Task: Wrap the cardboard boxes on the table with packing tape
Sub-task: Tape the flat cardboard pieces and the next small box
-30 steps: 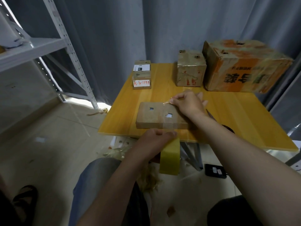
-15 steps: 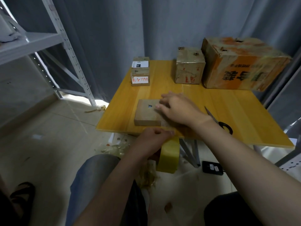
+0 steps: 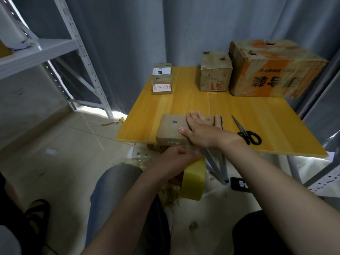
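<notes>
Wrinkles or skew likely if pulled off-line: left hand [image 3: 174,159] curled round tape roll [image 3: 195,179]; right hand [image 3: 202,131], just above, flat on box [image 3: 170,129].

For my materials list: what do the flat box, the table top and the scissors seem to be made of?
The flat box seems brown matte cardboard, with punched holes. The table top is yellow, glossy wood grain, perhaps laminate. The scissors have grey metal blades and black, probably plastic, handles.

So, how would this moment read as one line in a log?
step: taping flat box | left hand: grips tape roll | right hand: pressed flat on flat box | scissors: on table, beside flat box
</notes>
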